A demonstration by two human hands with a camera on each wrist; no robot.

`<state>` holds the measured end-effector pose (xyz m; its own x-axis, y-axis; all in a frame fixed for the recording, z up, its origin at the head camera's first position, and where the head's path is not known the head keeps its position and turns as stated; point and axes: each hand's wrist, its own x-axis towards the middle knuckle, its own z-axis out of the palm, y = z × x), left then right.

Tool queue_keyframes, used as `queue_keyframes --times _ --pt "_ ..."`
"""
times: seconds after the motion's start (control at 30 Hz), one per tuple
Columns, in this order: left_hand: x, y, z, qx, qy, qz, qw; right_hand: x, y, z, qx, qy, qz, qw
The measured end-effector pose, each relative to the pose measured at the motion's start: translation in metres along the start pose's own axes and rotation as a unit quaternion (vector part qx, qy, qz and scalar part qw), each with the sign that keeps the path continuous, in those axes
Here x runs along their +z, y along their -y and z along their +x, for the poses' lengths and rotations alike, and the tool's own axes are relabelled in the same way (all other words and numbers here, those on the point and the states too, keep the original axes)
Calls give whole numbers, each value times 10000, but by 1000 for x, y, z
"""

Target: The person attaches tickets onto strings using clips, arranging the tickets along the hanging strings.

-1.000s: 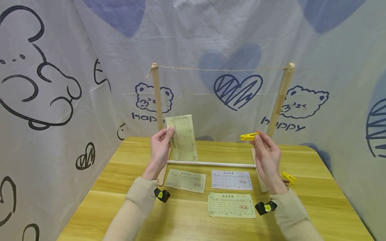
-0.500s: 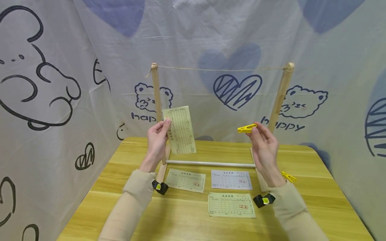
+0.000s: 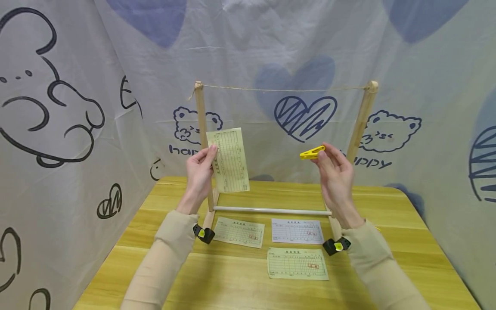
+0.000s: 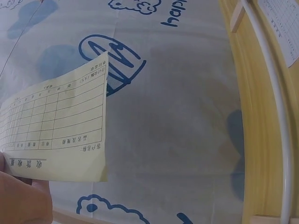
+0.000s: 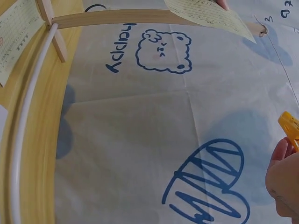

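Note:
My left hand [image 3: 199, 171] pinches a pale yellow printed receipt slip [image 3: 230, 161] by its left edge, in front of the left wooden post. The slip stands nearly upright in the air, its print turned sideways. In the left wrist view the slip [image 4: 60, 126] shows ruled columns and a heading near the thumb. My right hand [image 3: 336, 181] pinches a yellow clothespin [image 3: 312, 153], tip pointing left, near the right post. Only part of the clothespin [image 5: 290, 126] shows at the right edge of the right wrist view. Both hands are below the string [image 3: 284, 90].
A wooden frame with a left post [image 3: 202, 116], a right post [image 3: 362, 120] and a white bottom rod [image 3: 271, 210] stands on the table [image 3: 232, 280]. Three more slips lie before it: a greenish one [image 3: 239, 232], a white one [image 3: 297, 231] and a yellow one [image 3: 297, 264]. A patterned cloth hangs behind.
Both hands have risen, the left with the receipt slip and the right with the clothespin. The right hand has also shifted left. The slips on the table have stayed put.

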<state>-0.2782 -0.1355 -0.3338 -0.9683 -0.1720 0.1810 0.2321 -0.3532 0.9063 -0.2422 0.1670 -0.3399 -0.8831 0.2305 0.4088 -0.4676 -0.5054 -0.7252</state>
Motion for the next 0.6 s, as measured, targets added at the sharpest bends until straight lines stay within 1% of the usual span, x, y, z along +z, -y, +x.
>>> queue_keyframes --times 0.23,0.33,0.4,0.6 --pt "4 -9 5 -20 -33 -137 9999 15 8 13 -230 237 -50 9994" --pt "5 -12 6 -13 -64 -162 9998 22 11 19 -231 322 -62 9992" --pt "6 -13 7 -12 -75 -191 9998 27 13 22 -233 372 -159 9989" --pt "7 -17 11 2 -134 -209 9997 43 18 31 -292 636 -220 9973"
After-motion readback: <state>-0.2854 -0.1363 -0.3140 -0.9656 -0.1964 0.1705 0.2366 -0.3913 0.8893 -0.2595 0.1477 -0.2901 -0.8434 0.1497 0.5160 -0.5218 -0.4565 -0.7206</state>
